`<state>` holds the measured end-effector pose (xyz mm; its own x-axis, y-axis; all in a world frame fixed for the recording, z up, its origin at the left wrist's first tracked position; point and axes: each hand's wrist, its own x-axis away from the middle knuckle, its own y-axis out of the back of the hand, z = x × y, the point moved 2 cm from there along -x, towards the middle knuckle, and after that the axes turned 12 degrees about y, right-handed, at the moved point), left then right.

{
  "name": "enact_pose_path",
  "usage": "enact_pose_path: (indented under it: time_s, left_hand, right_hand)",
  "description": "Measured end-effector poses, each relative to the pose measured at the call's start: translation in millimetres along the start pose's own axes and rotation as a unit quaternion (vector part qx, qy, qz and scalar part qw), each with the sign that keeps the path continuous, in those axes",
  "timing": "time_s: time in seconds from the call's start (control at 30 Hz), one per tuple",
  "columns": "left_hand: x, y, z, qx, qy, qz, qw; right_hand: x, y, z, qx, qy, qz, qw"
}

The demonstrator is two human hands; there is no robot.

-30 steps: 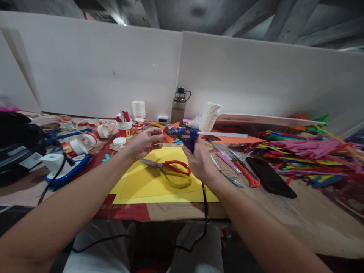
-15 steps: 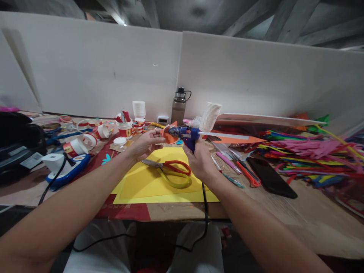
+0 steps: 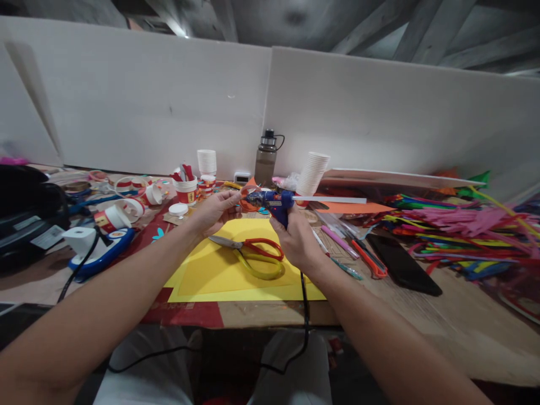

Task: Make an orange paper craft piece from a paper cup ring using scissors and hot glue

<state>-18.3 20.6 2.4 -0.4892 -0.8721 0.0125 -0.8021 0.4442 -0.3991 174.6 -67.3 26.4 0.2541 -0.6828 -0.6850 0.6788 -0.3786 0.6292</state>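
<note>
My right hand (image 3: pixel 297 236) is wrapped round the handle of a blue glue gun (image 3: pixel 279 205), and a long white glue stick (image 3: pixel 333 199) sticks out of its back end. The nozzle points left, at a small orange paper piece (image 3: pixel 244 201) pinched in the fingers of my left hand (image 3: pixel 219 211). The gun's front overlaps the orange piece, so I cannot tell whether they touch. Below my hands, scissors (image 3: pixel 248 253) with red and yellow handles lie on yellow paper sheets (image 3: pixel 202 281).
A water bottle (image 3: pixel 265 157) and stacked white cups (image 3: pixel 313 173) stand at the back. Rightward are a cutter (image 3: pixel 369 260), a black phone (image 3: pixel 403 264) and colourful pipe cleaners (image 3: pixel 459 225). A blue-and-white power strip (image 3: pixel 101 253) sits at left. The gun's black cord (image 3: pixel 304 315) hangs over the table edge.
The orange piece has turned in my left hand and shows less of its flat face. The glue gun has shifted slightly left and down.
</note>
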Motion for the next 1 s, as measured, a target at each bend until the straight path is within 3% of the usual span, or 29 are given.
enact_pose_path:
  time_s: [0.47,1.0]
  left_hand:
    - [1.9,-3.3,1.8,-0.004,-0.006,-0.003,1.0]
    - [1.4,-3.3,-0.8,-0.012,-0.017,-0.02,1.0]
  right_hand:
    - [-0.2,1.0,-2.9,0.027,0.005,-0.041,0.999]
    - [0.5,2.3,1.2,0.013,-0.008,-0.024,1.0]
